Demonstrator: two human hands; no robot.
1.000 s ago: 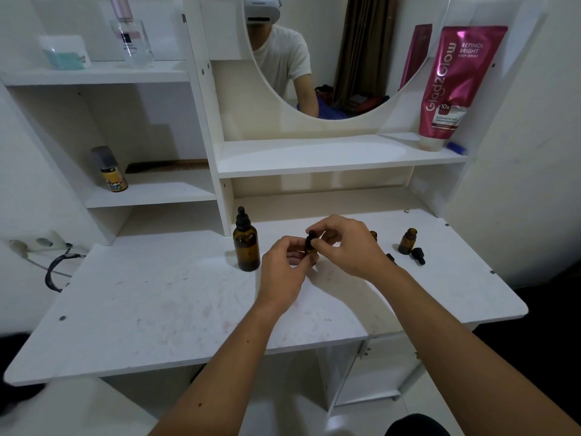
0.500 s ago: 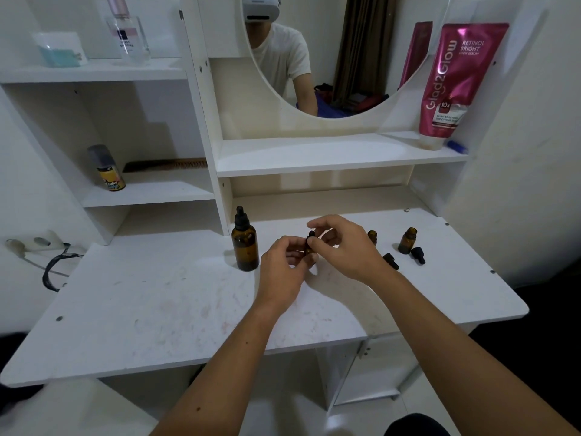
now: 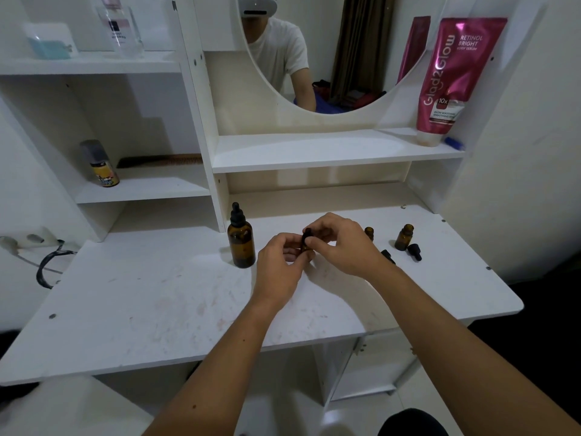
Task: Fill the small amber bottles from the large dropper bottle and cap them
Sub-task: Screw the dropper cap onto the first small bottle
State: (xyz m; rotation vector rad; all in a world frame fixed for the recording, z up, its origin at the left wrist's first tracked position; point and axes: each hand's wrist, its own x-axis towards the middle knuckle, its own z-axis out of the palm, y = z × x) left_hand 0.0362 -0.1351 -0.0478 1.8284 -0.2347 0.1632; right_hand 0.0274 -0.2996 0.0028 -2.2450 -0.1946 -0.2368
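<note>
The large amber dropper bottle (image 3: 241, 243) stands capped on the white desk (image 3: 157, 297), just left of my hands. My left hand (image 3: 281, 262) grips a small amber bottle (image 3: 304, 247), mostly hidden by my fingers. My right hand (image 3: 339, 243) pinches the black dropper cap (image 3: 307, 233) on top of that bottle. A second small amber bottle (image 3: 369, 233) shows behind my right hand. A third small bottle (image 3: 403, 237) stands uncapped further right. Two loose black caps lie on the desk, one (image 3: 387, 256) by my right wrist and one (image 3: 415, 251) beside the third bottle.
A pink tube (image 3: 456, 77) stands on the shelf under the mirror (image 3: 314, 58). A small spray can (image 3: 100, 165) and a comb (image 3: 160, 160) sit on the left shelf. A perfume bottle (image 3: 119, 29) is on the top shelf. A black cable (image 3: 47, 265) hangs at the desk's left edge.
Both hands stay at the small bottle, with my right fingers shifting slightly on the cap. The second small bottle and a loose cap have come into sight behind my right hand.
</note>
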